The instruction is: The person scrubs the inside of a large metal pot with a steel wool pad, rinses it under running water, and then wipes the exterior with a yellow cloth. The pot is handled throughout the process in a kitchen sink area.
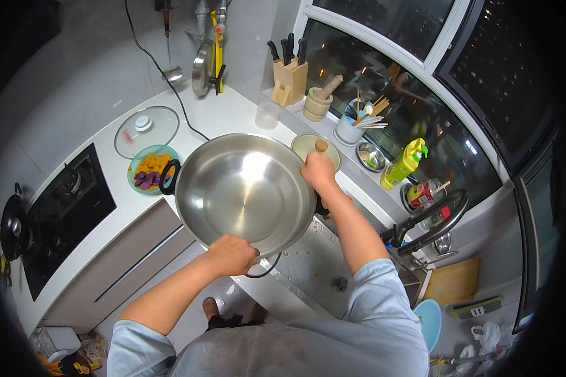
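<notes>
A wide stainless steel pan (245, 193) with black side handles is held up between my two hands, over the corner where the counter meets the sink. My left hand (233, 254) is closed on its near rim. My right hand (319, 170) grips its right edge, close to a small glass lid with a wooden knob (320, 145). Inside, the pan is bare and shiny. Left of it, partly behind its black handle, a green glass bowl (134, 166) holds orange and purple chunks of food. A larger glass lid (162, 125) lies behind the bowl.
The sink basin (306, 278) is below on the right, with scraps in it and a black faucet (429, 221) beyond. A black gas hob (70, 212) is at left. Along the window sill stand a knife block (288, 82), a stone mortar (317, 104), a utensil holder (348, 129) and a yellow bottle (403, 165).
</notes>
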The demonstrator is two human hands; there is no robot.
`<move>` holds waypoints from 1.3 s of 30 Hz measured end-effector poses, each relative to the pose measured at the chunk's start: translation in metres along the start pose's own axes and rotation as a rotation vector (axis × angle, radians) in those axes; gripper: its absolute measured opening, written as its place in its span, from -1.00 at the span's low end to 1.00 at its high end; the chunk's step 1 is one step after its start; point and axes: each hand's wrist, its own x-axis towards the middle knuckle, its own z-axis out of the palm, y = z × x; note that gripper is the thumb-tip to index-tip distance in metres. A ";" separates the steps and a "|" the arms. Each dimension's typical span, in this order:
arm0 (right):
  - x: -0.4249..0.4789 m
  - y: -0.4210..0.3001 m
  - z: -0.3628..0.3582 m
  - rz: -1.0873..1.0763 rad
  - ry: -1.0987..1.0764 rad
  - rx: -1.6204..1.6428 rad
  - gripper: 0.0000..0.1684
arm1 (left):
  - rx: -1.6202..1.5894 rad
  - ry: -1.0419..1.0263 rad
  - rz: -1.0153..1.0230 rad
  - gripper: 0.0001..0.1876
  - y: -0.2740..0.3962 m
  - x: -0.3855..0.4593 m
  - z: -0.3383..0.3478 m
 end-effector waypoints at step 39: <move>-0.253 -0.059 0.070 0.056 0.699 1.264 -0.46 | -0.530 0.104 -0.045 -0.53 0.045 0.064 0.010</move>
